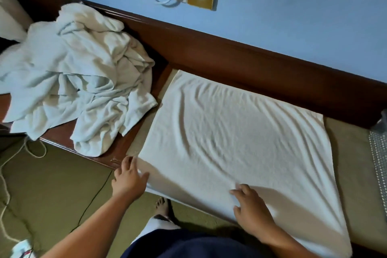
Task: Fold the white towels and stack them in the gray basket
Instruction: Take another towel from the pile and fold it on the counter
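So the big white towel (240, 142) is spread flat over the tan cushion (351, 174), from center out to 4 o'clock. I'd guess that's so the edges line up for the 1st fold. The pile of unfolded towels (79, 73) sits heaped at 10 o'clock on the wooden ledge (62, 134), parked within reach. The left hand (129, 180) at 7 o'clock has its fingers spread on the near corner, and the right hand (251, 209) at 5 o'clock rests loosely on the near edge. Neither grips anything, so probably just smoothing. Can't make out the gray basket for sure.
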{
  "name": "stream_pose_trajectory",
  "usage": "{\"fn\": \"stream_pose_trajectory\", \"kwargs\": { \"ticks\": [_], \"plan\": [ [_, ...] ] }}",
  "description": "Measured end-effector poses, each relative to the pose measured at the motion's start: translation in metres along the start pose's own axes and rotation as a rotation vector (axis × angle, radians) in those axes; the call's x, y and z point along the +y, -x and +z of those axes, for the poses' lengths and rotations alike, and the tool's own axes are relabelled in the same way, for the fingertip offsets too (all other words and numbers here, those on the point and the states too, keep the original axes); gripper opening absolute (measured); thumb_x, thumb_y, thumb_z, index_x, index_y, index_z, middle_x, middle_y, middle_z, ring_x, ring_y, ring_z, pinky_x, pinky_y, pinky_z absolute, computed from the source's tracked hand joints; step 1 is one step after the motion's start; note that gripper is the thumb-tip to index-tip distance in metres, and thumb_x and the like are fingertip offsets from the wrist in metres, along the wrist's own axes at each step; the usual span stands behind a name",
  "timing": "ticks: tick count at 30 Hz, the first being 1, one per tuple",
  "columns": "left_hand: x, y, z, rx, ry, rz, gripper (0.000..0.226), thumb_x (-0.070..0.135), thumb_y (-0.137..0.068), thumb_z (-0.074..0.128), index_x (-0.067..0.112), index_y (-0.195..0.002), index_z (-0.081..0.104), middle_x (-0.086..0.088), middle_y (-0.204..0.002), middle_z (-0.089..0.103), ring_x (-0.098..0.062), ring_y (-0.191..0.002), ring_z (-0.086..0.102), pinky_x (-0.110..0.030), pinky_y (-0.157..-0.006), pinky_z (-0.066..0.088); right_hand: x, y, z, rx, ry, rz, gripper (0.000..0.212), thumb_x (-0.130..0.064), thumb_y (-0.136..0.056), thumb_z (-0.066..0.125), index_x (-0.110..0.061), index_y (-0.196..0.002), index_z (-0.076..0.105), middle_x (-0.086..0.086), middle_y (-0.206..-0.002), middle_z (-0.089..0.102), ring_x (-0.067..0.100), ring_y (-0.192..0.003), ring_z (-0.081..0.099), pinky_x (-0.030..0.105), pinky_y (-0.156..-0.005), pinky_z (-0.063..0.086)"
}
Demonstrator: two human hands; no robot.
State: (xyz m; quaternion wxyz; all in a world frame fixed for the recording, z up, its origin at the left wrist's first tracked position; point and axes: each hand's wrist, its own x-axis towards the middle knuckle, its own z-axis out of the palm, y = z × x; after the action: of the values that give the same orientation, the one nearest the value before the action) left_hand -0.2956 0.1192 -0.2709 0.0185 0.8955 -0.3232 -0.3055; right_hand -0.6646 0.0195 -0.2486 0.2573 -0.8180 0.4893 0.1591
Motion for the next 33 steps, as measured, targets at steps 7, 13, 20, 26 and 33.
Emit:
{"fn": "stream_pose_trajectory", "kwargs": {
  "ticks": [7, 13, 20, 26, 33],
  "plan": [
    [0.018, -0.027, -0.013, 0.098, 0.137, -0.025, 0.062, 0.060, -0.091, 0.058, 0.017, -0.134, 0.044, -0.011, -0.139, 0.036, -0.035, -0.127, 0.036, -0.048, -0.107, 0.036, -0.082, -0.042, -0.004, -0.072, -0.010, 0.002, 0.055, -0.032, -0.097, 0.049, -0.032, -0.151, 0.037, -0.009, -0.158, 0.022, 0.015, -0.142, 0.031, 0.027, -0.111, 0.035],
    [0.026, -0.059, -0.023, -0.007, 0.033, 0.066, 0.046, 0.059, -0.096, 0.053, 0.022, -0.123, 0.059, -0.008, -0.134, 0.040, -0.032, -0.123, 0.038, -0.046, -0.105, 0.033, -0.109, -0.066, -0.013, -0.129, 0.073, -0.071, 0.062, -0.032, -0.095, 0.052, -0.031, -0.153, 0.032, -0.003, -0.163, 0.019, 0.019, -0.147, 0.027, 0.029, -0.115, 0.030],
    [0.006, -0.063, -0.028, -0.036, 0.260, 0.166, 0.019, 0.039, -0.097, 0.060, 0.027, -0.085, 0.051, 0.003, -0.094, 0.055, -0.026, -0.098, 0.054, -0.042, -0.086, 0.039, -0.145, -0.151, -0.038, 0.009, 0.078, 0.048, 0.063, -0.030, -0.094, 0.054, -0.025, -0.153, 0.030, 0.005, -0.157, 0.024, 0.033, -0.136, 0.034, 0.041, -0.107, 0.037],
    [-0.005, -0.073, -0.028, -0.020, 0.486, 0.058, 0.017, 0.030, -0.096, 0.062, 0.025, -0.091, 0.047, 0.011, -0.081, 0.063, -0.020, -0.088, 0.061, -0.043, -0.089, 0.044, -0.231, -0.228, -0.057, 0.023, -0.013, -0.346, 0.066, -0.010, -0.087, 0.048, -0.020, -0.151, 0.037, 0.005, -0.153, 0.034, 0.028, -0.136, 0.038, 0.041, -0.112, 0.036],
    [-0.004, -0.055, -0.021, -0.142, 0.226, 0.155, 0.045, 0.057, -0.086, 0.067, 0.029, -0.118, 0.054, 0.007, -0.109, 0.063, -0.020, -0.109, 0.054, -0.039, -0.085, 0.029, -0.249, -0.281, -0.094, -0.187, 0.775, -0.792, 0.069, 0.001, -0.079, 0.056, -0.025, -0.141, 0.042, 0.002, -0.147, 0.038, 0.026, -0.139, 0.030, 0.039, -0.110, 0.029]
  ]
}}
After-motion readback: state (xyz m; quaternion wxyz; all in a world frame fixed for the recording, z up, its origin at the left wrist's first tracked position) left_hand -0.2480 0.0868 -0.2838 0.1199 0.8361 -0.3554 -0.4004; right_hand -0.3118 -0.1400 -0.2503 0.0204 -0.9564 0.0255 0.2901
